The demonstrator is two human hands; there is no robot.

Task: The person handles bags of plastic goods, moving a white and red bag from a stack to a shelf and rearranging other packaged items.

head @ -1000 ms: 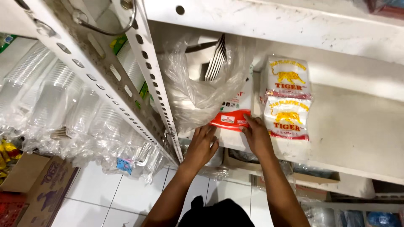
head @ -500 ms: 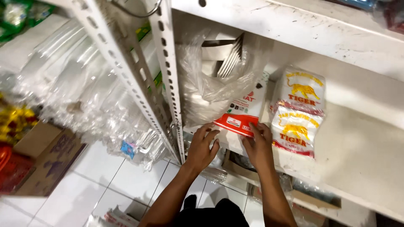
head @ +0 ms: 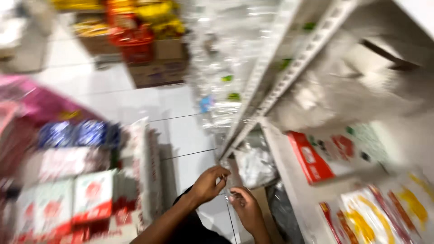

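The view is heavily blurred by motion. My left hand [head: 209, 183] and my right hand [head: 245, 208] are close together, low in front of the white metal shelf [head: 289, 180]. Both pinch what looks like a small piece of clear plastic [head: 226, 191] between their fingertips; its exact shape is too blurred to tell. A red-and-white flat pack [head: 316, 158] lies on the shelf to the right of my hands, apart from them. White packs with yellow and red print [head: 375, 219] lie further right on the same shelf.
A crumpled clear bag [head: 325, 97] sits at the shelf's back. A perforated shelf post [head: 271, 81] runs diagonally, with hanging clear plastic goods [head: 221, 58] beside it. Red-and-white boxes [head: 86, 199] and blue packs [head: 77, 133] are stacked at left. Cardboard boxes [head: 153, 68] stand on the white tiled floor [head: 181, 135].
My hands have let go of the red-and-white pack, which stays on the shelf, and dropped below the shelf edge. The camera has swung sharply down and left.
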